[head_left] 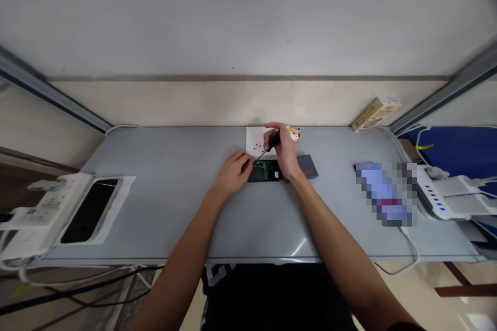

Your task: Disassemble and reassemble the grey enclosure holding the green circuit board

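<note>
A small black device (266, 171) with a green circuit board showing lies on the grey table (174, 201). My left hand (233, 171) rests on its left end, fingers curled and pressing it down. My right hand (282, 152) is closed around a black-handled screwdriver (269, 146), whose tip points down-left at the board. A dark grey cover (308, 165) lies just right of the device. Behind it sits a white paper (256, 139) with several tiny dark screws.
A phone (90, 209) lies on white paper at the left beside a white power strip (42, 207). A yellow box (375, 114) leans at the back right. A blurred blue object (384, 191) and a white charger (438, 194) sit right.
</note>
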Tool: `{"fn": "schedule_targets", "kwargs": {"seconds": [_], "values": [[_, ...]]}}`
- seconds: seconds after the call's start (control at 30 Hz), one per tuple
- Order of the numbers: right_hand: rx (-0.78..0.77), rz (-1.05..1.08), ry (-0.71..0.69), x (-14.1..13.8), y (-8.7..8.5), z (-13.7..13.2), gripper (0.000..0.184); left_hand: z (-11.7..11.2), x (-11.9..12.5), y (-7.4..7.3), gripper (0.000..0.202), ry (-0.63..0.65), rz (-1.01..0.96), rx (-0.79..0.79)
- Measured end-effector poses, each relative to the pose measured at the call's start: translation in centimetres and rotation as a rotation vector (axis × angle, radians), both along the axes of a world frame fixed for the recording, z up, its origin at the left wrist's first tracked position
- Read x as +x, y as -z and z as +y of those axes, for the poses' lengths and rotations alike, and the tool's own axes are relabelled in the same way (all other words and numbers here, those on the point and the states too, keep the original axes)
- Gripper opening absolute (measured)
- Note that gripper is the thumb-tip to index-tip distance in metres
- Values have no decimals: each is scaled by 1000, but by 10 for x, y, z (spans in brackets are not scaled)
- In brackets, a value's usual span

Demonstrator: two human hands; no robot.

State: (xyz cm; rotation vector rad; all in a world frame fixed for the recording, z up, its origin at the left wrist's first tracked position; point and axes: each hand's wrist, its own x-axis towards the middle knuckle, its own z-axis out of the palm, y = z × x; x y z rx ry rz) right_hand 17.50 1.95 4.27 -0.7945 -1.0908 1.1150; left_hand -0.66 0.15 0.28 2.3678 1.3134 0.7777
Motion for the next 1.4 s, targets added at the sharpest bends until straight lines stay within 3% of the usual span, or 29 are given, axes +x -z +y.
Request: {"fn": "schedule_targets", "kwargs": {"seconds": [0.2,0.37,0.5,0.6,0.7,0.77,0.83,0.9,0.97,1.03,1.17,1.4], "values": [[-56,21,-15,-3,4,-1,42,1,0,0,23,10,-21,3],[21,-285,191,-2,7,-7,36,0,1,-2,24,13,12,30],[111,-397,186,-3,4,-6,26,-1,1,-5,26,17,49,48],[137,-333,265,4,-9,-4,23,-4,0,-7,26,35,80,48],[242,-261,398,30,-32,-11,14,-10,-2,-13,24,39,116,29],[323,-398,503,56,-47,-23,16,-14,-6,-17,28,33,118,-6],[336,-663,535,83,-55,-40,19,-18,-12,-22,46,52,99,-67],[270,-1011,360,105,-54,-56,22,-19,-18,-26,61,92,74,-140],[156,-1311,84,119,-44,-68,34,-19,-24,-28,68,114,57,-188],[113,-1476,-125,128,-30,-73,51,-18,-27,-28,69,114,53,-196],[26,-1499,-232,136,-14,-68,56,-16,-27,-25,66,125,73,-143],[-66,-1417,-332,136,-31,-57,51,-16,-21,-21,73,114,83,-180]]}}
